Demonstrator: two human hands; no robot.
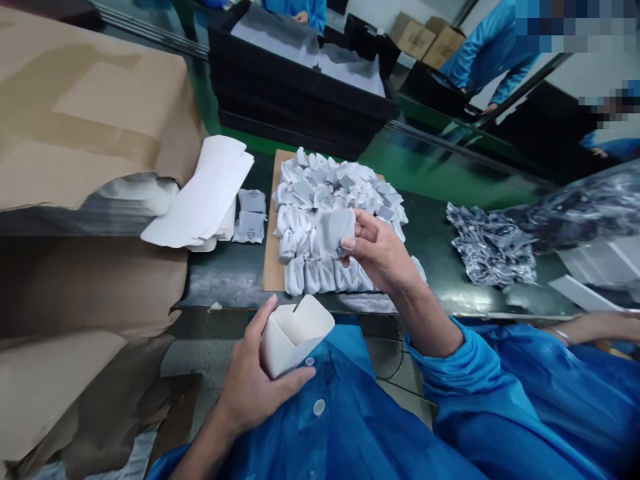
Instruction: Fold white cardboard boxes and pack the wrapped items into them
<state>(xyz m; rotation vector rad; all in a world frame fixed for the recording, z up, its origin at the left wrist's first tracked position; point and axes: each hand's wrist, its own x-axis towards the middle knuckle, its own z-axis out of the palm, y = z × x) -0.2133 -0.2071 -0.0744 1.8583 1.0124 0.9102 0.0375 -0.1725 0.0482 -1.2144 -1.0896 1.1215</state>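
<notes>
While the left hand (247, 383) grasps one small white box (287, 347), open at the top, before the blue jacket (320, 433), the right hand (384, 257) pinches one grey wrapped packet (336, 233) between thumb and fingers. Packet: upright, above and to the right of the box, well apart from its opening, in front of the pile. Co-worker's forearm (595, 327), one, at the near right edge.

Next, on the dark green bench (430, 233): wrapped packets (345, 183), many, in near rows and a looser heap behind, on a brown cardboard sheet (273, 267). Two further packets (250, 217), flat, just left of the sheet. White flat cartons (205, 193), stacked, beside these two. Large brown carton (110, 107), torn open, far left. Clear plastic wrapping (495, 247), crumpled, to the right.

Beyond: black bin (300, 93), lined in white; blue-sleeved person (480, 47); brown boxes (413, 37).
</notes>
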